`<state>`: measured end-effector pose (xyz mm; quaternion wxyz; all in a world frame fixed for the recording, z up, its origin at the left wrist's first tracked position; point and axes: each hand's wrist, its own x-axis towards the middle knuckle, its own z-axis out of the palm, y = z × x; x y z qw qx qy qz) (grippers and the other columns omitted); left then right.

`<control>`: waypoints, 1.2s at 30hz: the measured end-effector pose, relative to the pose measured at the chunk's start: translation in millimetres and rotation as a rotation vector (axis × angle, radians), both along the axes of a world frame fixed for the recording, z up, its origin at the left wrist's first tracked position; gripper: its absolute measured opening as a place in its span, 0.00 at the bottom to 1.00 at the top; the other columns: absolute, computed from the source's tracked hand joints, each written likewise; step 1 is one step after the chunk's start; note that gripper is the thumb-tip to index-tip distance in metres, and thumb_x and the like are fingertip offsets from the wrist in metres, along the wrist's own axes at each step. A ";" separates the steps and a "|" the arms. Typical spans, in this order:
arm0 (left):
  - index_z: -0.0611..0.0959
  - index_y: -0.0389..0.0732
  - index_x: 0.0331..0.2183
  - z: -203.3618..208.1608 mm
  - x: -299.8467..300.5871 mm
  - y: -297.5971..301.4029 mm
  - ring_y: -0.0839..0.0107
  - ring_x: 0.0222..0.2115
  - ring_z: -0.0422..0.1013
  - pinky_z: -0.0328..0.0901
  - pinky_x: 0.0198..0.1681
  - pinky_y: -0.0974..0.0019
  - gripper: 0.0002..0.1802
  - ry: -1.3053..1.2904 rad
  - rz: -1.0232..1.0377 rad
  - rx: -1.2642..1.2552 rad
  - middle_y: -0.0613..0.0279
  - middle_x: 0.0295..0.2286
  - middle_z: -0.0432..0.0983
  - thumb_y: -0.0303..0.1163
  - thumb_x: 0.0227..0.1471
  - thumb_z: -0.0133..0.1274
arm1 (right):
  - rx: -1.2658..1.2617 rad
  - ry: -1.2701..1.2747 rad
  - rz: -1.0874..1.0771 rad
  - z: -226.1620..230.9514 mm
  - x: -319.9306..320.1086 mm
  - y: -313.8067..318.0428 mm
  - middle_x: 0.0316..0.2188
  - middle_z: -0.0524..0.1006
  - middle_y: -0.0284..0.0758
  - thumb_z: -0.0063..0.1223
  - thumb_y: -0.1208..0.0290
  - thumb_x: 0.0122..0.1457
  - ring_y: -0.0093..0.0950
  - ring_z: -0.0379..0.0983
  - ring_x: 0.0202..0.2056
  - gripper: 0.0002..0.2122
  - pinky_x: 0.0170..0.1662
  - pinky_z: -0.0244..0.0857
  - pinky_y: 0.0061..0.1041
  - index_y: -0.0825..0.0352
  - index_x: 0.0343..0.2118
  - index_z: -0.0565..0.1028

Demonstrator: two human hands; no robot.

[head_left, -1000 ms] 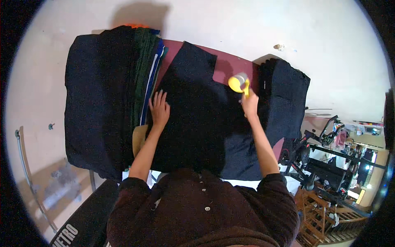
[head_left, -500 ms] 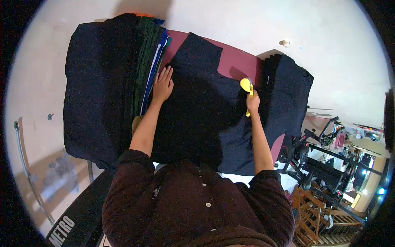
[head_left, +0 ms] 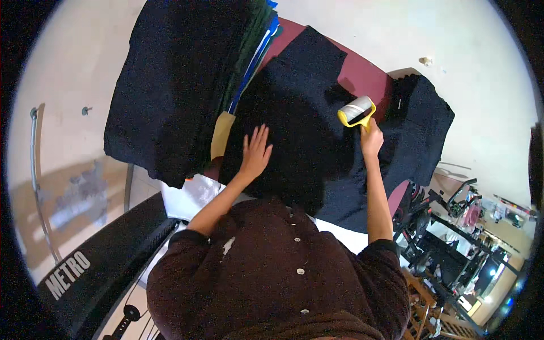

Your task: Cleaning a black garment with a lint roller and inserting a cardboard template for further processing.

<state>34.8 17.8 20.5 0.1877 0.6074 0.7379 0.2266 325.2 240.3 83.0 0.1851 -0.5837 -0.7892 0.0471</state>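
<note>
The right grip [head_left: 372, 139] clasps a yellow-framed white cylindrical lint roller [head_left: 356, 106]; the left grip [head_left: 256, 156] lies spread on black cloth [head_left: 300, 107].

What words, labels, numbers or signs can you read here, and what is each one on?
Long black panel, lower left: large pale capital letters, legible, but I won't copy them.
Pale mark on the right black fabric pile: too small to read.
Yellow-handled roller: no lettering visible.

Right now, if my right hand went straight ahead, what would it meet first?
Probably the pale wall past the maroon tabletop, lint roller leading; how high the right hand sits is unclear.
</note>
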 end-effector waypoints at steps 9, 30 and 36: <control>0.53 0.38 0.58 -9.0 -52.7 -127.8 0.58 0.59 0.44 0.41 0.59 0.51 0.31 0.202 0.037 -0.158 0.59 0.59 0.47 0.40 0.56 0.37 | -0.151 0.095 -0.135 -74.7 55.7 54.9 0.26 0.73 0.53 0.49 0.68 0.52 0.53 0.70 0.31 0.09 0.33 0.63 0.47 0.69 0.31 0.66; 0.79 0.36 0.32 -22.3 -68.9 -156.3 0.70 0.24 0.72 0.65 0.28 0.68 0.09 -0.429 0.701 0.104 0.57 0.24 0.77 0.32 0.49 0.53 | -0.595 -0.060 0.612 -23.7 -189.6 -239.6 0.22 0.75 0.45 0.53 0.58 0.50 0.43 0.74 0.25 0.17 0.27 0.68 0.39 0.67 0.33 0.67; 0.78 0.36 0.30 6.4 -74.4 -152.5 0.71 0.27 0.72 0.65 0.30 0.69 0.06 -0.378 0.756 0.051 0.60 0.27 0.77 0.26 0.50 0.48 | -0.505 -0.156 0.590 -46.8 -234.1 -259.0 0.19 0.75 0.41 0.53 0.60 0.51 0.39 0.75 0.24 0.15 0.23 0.69 0.35 0.67 0.32 0.66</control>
